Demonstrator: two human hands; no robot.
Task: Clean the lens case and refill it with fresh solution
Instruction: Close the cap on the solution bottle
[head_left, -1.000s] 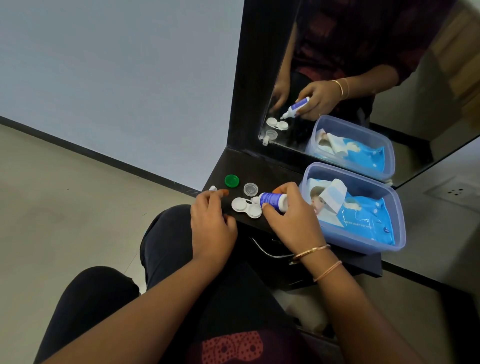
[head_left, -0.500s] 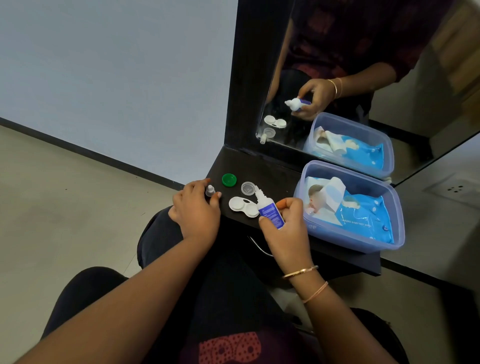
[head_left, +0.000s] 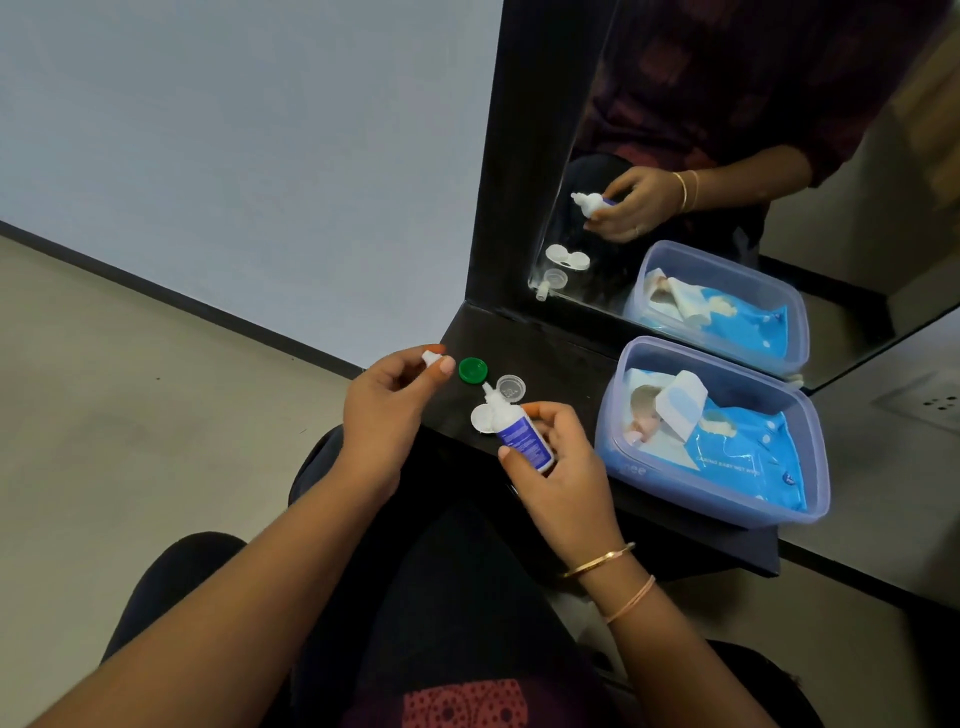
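At the counter (head_left: 550, 353) edge, right grip (head_left: 561, 467) clamps the bottle (head_left: 522, 439) mid-body, likely light and squeezable; left grip (head_left: 384, 410) pinches its small cap (head_left: 430, 358).

I see a dark shelf (head_left: 550, 358) whose back edge meets a mirror frame (head_left: 511, 156). Near its left end lies a green cap (head_left: 472, 370), and just beside it, to the right, a clear cap (head_left: 511, 387). At the front edge sits the white lens case (head_left: 482, 419), partly hidden from me. The right half carries a translucent blue box (head_left: 685, 486), which reaches the front edge.
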